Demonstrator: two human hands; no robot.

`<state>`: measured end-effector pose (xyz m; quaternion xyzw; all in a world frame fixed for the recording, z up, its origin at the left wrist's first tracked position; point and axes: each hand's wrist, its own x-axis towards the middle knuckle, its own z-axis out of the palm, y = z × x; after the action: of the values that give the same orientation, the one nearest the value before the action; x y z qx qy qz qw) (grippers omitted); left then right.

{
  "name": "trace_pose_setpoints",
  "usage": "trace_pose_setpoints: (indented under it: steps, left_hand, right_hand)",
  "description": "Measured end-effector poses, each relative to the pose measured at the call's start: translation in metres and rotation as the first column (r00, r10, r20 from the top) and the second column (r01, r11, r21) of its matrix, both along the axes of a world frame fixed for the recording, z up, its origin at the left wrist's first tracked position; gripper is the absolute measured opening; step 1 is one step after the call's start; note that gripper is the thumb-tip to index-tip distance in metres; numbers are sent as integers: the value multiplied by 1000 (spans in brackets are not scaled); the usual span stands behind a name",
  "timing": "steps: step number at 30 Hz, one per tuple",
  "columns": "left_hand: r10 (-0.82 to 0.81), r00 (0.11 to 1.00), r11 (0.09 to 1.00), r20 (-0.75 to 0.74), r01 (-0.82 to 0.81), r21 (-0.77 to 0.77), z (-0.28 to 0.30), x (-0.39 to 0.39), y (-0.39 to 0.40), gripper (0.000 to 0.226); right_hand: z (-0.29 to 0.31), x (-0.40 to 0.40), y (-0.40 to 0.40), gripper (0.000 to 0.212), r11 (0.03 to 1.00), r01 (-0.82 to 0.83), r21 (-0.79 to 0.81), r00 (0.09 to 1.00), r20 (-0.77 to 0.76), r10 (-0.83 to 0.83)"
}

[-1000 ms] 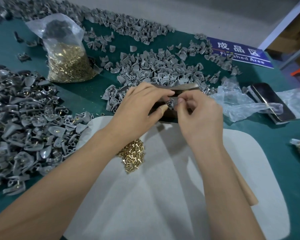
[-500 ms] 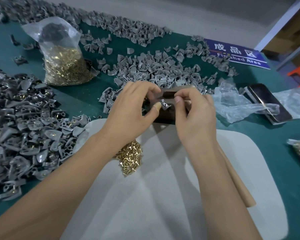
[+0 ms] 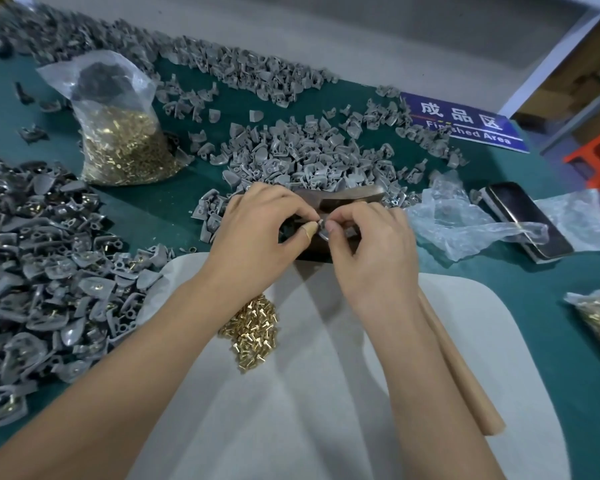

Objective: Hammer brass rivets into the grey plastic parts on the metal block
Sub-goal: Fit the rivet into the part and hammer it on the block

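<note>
Metal block [image 3: 343, 199]: mostly hidden under both hands, only its far edge showing. Item pinched above the block, between left hand [image 3: 260, 237] and right hand [image 3: 371, 251]: too small to identify. Hammer handle [image 3: 465, 368]: head end, toward the block, concealed by the right forearm.

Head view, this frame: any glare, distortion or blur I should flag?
Head view: wide-angle bending curves the table edges; soft shadows of both arms fall on the white mat; sheen on the clear bags and phone; the small grey part pinched between left hand and right hand is soft, the rivet indistinct.
</note>
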<state>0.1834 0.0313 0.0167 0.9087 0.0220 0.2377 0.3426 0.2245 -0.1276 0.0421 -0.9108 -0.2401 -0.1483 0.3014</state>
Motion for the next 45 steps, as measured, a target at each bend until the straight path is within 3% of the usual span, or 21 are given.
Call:
trace_pose_setpoints:
  steps: [3, 16, 27, 35, 41, 45]
  left_hand:
    - [-20, 1000, 999, -6, 20, -26, 0, 0, 0, 18]
    - [7, 1000, 999, 2, -7, 35, -3, -3, 1, 13]
    - [14, 1000, 1000, 19, -13, -24, 0, -5, -2, 14]
    - [18, 1000, 1000, 17, -18, 1, -2, -3, -1, 12]
    - [-4, 1000, 999, 25, 5, -33, -3, -2, -1, 13]
    - [-1, 999, 1000, 35, 2, -31, -3, -3, -1, 13]
  right_hand:
    - [0, 1, 1, 4, 1000, -8, -14, 1000, -6, 8]
    - [0, 9, 0, 8, 999, -13, -42, 1000, -15, 12]
    - [1, 8, 4, 10, 996, -7, -87, 1000, 4, 7]
    - [1, 5, 4, 8, 998, -18, -65, 1000, -1, 18]
    - [0, 5, 2, 8, 998, -10, 63, 1000, 12, 9]
    - [-2, 4, 6, 8, 998, -50, 35, 998, 31, 49]
